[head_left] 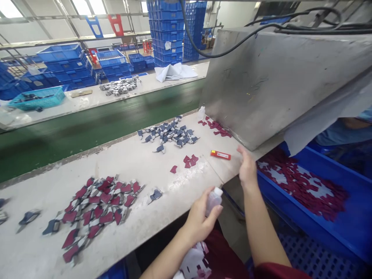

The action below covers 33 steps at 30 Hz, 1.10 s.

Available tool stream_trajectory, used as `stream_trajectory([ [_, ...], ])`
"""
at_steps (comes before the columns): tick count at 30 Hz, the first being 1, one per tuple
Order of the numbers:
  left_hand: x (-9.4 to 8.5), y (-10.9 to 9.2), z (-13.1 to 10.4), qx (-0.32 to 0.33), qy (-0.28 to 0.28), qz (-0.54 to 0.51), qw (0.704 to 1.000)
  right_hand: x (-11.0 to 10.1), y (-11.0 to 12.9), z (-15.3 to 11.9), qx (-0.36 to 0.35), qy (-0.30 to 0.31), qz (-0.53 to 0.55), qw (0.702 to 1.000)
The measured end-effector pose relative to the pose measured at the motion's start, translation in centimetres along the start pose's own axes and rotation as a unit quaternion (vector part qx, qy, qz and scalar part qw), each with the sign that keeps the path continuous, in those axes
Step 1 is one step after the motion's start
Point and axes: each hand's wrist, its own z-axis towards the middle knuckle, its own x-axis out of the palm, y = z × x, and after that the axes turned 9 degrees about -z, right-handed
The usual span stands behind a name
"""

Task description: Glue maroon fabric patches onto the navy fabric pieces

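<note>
My left hand is wrapped around a small translucent bottle with a white cap, held in front of the table's near edge. My right hand hovers by that edge, fingers loosely stretched and nothing visible in them. Closest to it lies a red box-like item with a yellow end. A few loose maroon pieces rest left of this item. Behind them is a heap of dark blue and grey parts. Farther left spreads a pile of grey parts topped with maroon pieces.
A large metal housing stands at the right, with more maroon pieces at its foot. Below it, a blue crate holds many maroon pieces. A green conveyor belt runs behind the worktable. Stacked blue crates stand beyond.
</note>
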Motion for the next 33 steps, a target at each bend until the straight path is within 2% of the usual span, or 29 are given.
stream_trajectory([
  [3, 2.3, 1.8, 0.9, -0.036, 0.099, 0.028, 0.994, -4.8, -1.0, 1.2, 0.046, -0.112, 0.016, 0.992],
  [6, 4.2, 4.0, 2.4, -0.109, 0.123, 0.086, 0.983, -9.3, -1.2, 0.4, 0.072, -0.195, 0.030, 0.978],
  [8, 5.0, 4.9, 3.3, -0.140, 0.126, 0.129, 0.974, -11.5, -0.9, -0.7, 0.073, -0.227, 0.029, 0.971],
  [12, 5.4, 5.2, 4.6, -0.158, 0.129, 0.163, 0.965, -13.7, 0.7, -2.9, 0.044, -0.280, 0.007, 0.959],
  [15, 5.6, 4.9, 5.2, -0.162, 0.120, 0.175, 0.964, -14.2, 2.6, -4.3, -0.008, -0.335, -0.042, 0.941],
  [18, 5.9, 4.6, 5.6, -0.159, 0.120, 0.172, 0.965, -14.5, 4.6, -5.7, -0.072, -0.349, -0.083, 0.931],
  [20, 6.1, 4.3, 5.6, -0.156, 0.125, 0.160, 0.967, -14.7, 5.6, -6.7, -0.115, -0.301, -0.127, 0.938],
  [21, 6.2, 3.9, 5.6, -0.154, 0.127, 0.153, 0.968, -14.8, 5.8, -7.2, -0.142, -0.235, -0.174, 0.946],
  [22, 6.2, 3.5, 5.5, -0.153, 0.128, 0.144, 0.969, -14.8, 5.9, -7.7, -0.175, -0.125, -0.230, 0.949],
  [23, 6.1, 3.0, 5.4, -0.152, 0.127, 0.129, 0.972, -14.7, 5.7, -8.1, -0.217, -0.008, -0.269, 0.938],
  [25, 5.8, 1.5, 5.1, -0.141, 0.118, 0.083, 0.979, -14.2, 4.9, -9.1, -0.264, 0.223, -0.292, 0.892],
  [26, 5.5, 0.7, 5.1, -0.133, 0.111, 0.056, 0.983, -13.8, 4.2, -9.5, -0.275, 0.292, -0.285, 0.871],
  [27, 5.1, -0.2, 5.0, -0.126, 0.100, 0.031, 0.986, -13.2, 3.5, -9.8, -0.281, 0.320, -0.287, 0.858],
  [29, 4.4, -1.8, 5.0, -0.118, 0.085, 0.001, 0.989, -12.0, 1.8, -10.4, -0.306, 0.288, -0.293, 0.859],
  [31, 3.8, -3.2, 5.2, -0.116, 0.085, 0.003, 0.990, -10.9, 0.1, -10.7, -0.331, 0.219, -0.273, 0.876],
  [33, 3.4, -4.2, 5.3, -0.107, 0.100, 0.019, 0.989, -9.9, -1.4, -10.8, -0.306, 0.143, -0.211, 0.917],
])
